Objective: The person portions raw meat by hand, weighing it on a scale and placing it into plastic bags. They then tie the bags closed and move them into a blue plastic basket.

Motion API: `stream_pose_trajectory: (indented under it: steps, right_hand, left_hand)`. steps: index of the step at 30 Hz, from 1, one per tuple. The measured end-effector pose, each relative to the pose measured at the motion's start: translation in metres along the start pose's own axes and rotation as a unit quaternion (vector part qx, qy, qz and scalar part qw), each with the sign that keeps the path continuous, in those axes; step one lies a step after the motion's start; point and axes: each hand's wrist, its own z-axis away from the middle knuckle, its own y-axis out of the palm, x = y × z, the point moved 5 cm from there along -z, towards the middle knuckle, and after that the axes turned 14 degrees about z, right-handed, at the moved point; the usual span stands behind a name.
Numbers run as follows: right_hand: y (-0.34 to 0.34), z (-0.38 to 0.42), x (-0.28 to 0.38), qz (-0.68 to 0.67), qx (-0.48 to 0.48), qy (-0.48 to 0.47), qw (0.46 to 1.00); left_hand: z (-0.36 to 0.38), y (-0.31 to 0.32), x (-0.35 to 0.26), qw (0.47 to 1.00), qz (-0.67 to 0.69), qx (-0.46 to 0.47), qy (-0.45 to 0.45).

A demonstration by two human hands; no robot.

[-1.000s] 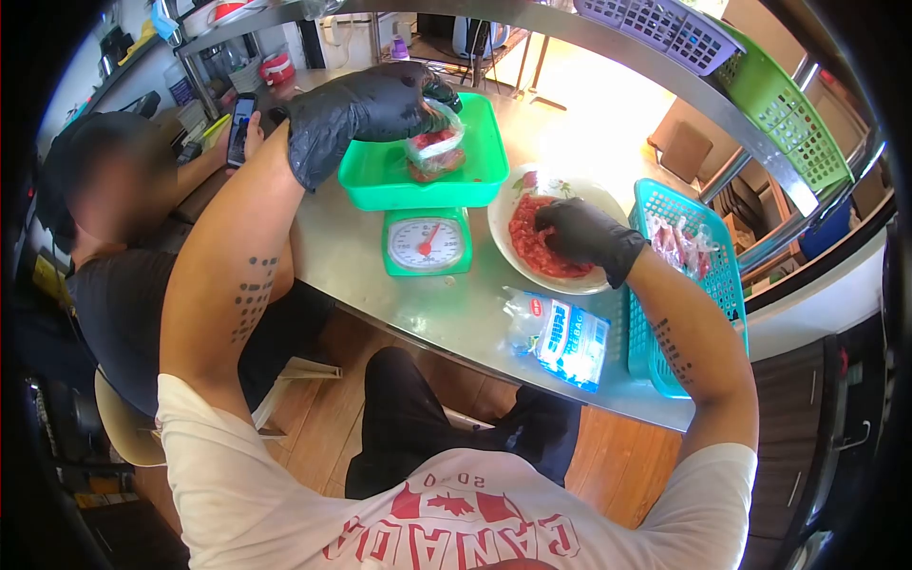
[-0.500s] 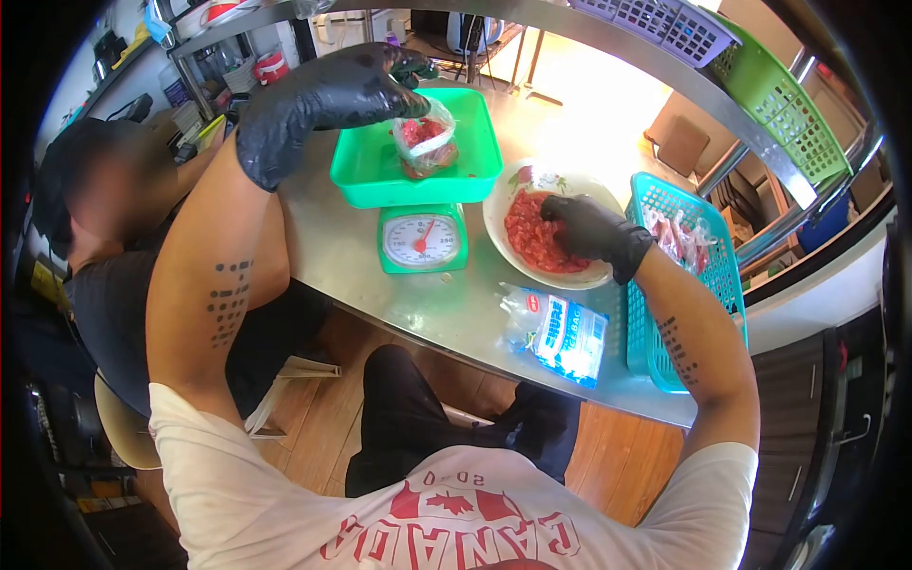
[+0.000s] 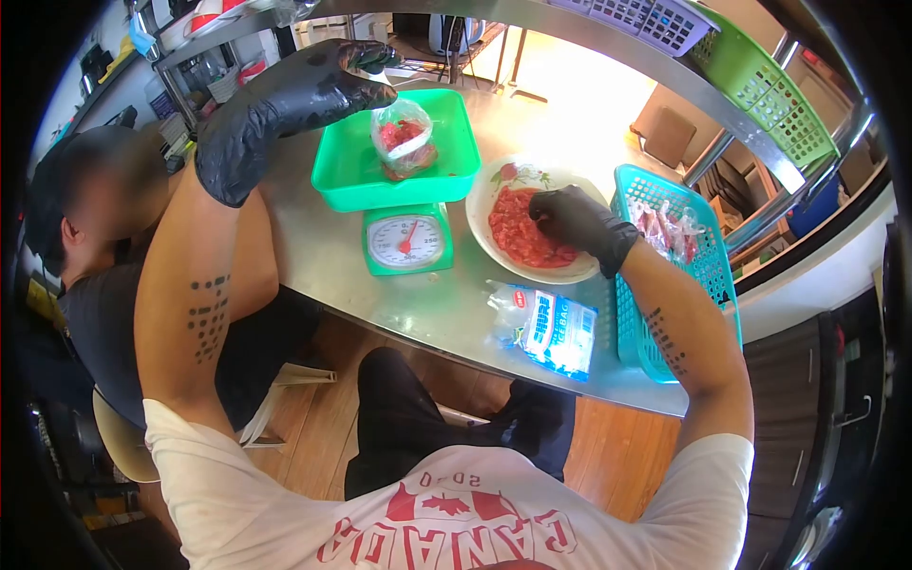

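Note:
My left hand (image 3: 309,90), in a black glove, hovers over the back left of the green scale pan (image 3: 337,195) with fingers apart, holding nothing. Just below it, a clear plastic bag (image 3: 403,133) with red chopped meat stands in the pan, its mouth open. The green dial scale (image 3: 408,241) carries the pan; its needle points a little right of the top. My right hand (image 3: 581,223), also in a black glove, has its fingers curled into the chopped red meat (image 3: 518,233) in a white bowl (image 3: 484,252). The fingertips are partly hidden.
A blue-and-white pack of ice bags (image 3: 551,328) lies near the table's front edge. At right, a teal basket (image 3: 635,323) holds filled plastic bags (image 3: 665,228). A seated person (image 3: 104,218) is close at left. A metal shelf (image 3: 532,21) with baskets runs overhead.
The whole view has shifted, so the table things sit slightly farther left. My left hand's fingers have spread beside the bag. My right hand's fingers have drawn up slightly in the meat.

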Motion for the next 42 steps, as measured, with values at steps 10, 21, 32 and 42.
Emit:
stream_pose_trajectory:
  steps: [10, 21, 32, 42]
  right_hand:
    - [-0.012, 0.005, -0.002, 0.062, -0.005, 0.015, 0.998]
    - [-0.022, 0.014, -0.032, -0.203, 0.026, 0.141, 0.969]
    - [-0.011, 0.030, -0.017, -0.014, 0.192, -0.025, 0.981]
    - [-0.018, 0.034, -0.005, 0.021, 0.133, 0.016, 0.991]
  left_hand:
    - [0.003, -0.002, 0.001, 0.995, 0.063, -0.005, 0.074]
    - [0.008, -0.005, -0.001, 0.999, 0.015, -0.030, 0.024]
    - [0.009, 0.000, 0.009, 0.997, 0.076, 0.013, -0.017]
    - [0.007, 0.000, 0.008, 0.999, 0.042, -0.015, 0.026]
